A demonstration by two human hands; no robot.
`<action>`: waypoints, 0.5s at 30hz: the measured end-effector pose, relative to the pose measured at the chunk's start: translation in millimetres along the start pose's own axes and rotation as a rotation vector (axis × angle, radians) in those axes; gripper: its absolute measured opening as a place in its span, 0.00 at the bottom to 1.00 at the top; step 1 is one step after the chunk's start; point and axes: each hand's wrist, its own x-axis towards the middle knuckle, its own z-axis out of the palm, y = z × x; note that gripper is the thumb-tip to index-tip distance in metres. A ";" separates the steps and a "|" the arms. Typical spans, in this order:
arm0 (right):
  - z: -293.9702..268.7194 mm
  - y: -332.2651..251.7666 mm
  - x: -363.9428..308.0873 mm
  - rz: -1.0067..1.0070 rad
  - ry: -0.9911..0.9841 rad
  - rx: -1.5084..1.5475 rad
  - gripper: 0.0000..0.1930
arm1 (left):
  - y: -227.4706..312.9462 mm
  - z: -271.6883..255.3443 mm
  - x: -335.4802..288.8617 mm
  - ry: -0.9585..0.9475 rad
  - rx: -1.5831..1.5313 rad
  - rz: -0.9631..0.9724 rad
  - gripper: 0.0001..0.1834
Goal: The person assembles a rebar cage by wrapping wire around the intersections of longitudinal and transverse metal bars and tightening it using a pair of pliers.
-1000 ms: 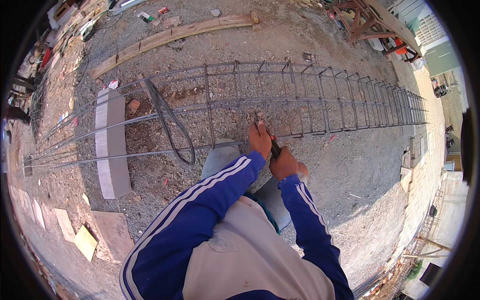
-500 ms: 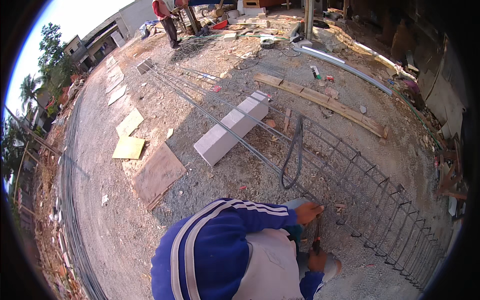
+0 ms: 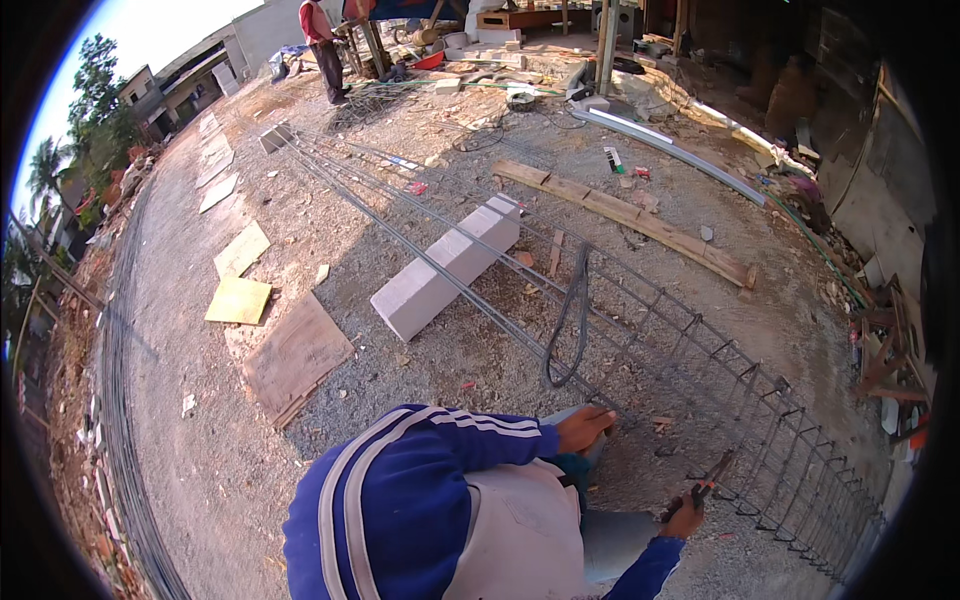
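Observation:
My right hand (image 3: 684, 517) is wrapped round a pair of pliers (image 3: 708, 483) with dark and orange-red handles; their jaws point at the lower bars of a steel rebar cage (image 3: 778, 440). To the left, my left hand (image 3: 583, 430) has its fingers closed beside the near long bars. Whatever they pinch, if anything, is too small to make out. A dark loop of bent wire (image 3: 568, 325) hangs over the bars just beyond that hand. The bars rest across a long pale block (image 3: 450, 268).
A wooden plank (image 3: 625, 220) and a grey metal channel (image 3: 680, 152) lie beyond the cage. Plywood sheets (image 3: 298, 355) and a yellow board (image 3: 238, 300) are on the left gravel, with long rods (image 3: 120, 420) farther left. Another person (image 3: 323, 55) stands at the back.
My right hand has moved right with the pliers, toward the cage and away from my left hand. My left hand has shifted slightly left. The whole view has swung a little.

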 end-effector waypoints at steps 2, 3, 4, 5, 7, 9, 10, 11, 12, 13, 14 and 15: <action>6.6 7.4 -14.5 0.072 -0.042 0.141 0.15 | 0.0 -0.2 -2.7 0.007 -0.037 -0.030 0.24; 16.8 22.0 -18.7 -0.017 0.036 0.164 0.14 | 0.5 2.6 -1.2 0.014 -0.073 -0.060 0.24; 28.1 25.0 -32.7 -0.099 0.093 0.182 0.13 | -5.2 0.9 -3.1 0.017 -0.069 -0.066 0.24; 30.4 23.9 -45.6 -0.092 0.091 0.184 0.13 | -13.7 -1.5 -4.1 0.035 -0.077 -0.060 0.24; 30.5 -6.4 -70.4 0.064 -0.071 0.123 0.15 | -18.5 -1.8 -0.8 0.038 -0.079 -0.048 0.23; 41.7 25.1 -64.4 -0.068 0.039 0.101 0.14 | -14.8 1.5 1.6 -0.022 -0.068 -0.035 0.23; 45.7 31.7 -66.5 -0.196 0.130 0.067 0.14 | -14.2 2.4 0.8 -0.027 -0.064 -0.039 0.23; 43.2 34.5 -65.0 -0.190 0.134 0.069 0.14 | -13.6 3.4 0.2 0.000 -0.070 -0.075 0.23; 41.2 26.4 -66.1 -0.058 0.014 0.104 0.12 | -12.9 2.6 0.4 0.031 -0.076 -0.108 0.24; 40.3 20.5 -66.7 0.074 -0.107 0.138 0.11 | -16.1 1.4 1.0 0.031 -0.072 -0.108 0.24; 42.5 17.9 -70.8 0.075 -0.107 0.141 0.11 | -22.9 -0.1 1.7 0.017 -0.062 -0.102 0.24; 44.7 14.6 -77.1 0.056 -0.066 0.233 0.10 | -25.2 0.2 3.9 -0.002 -0.052 -0.094 0.25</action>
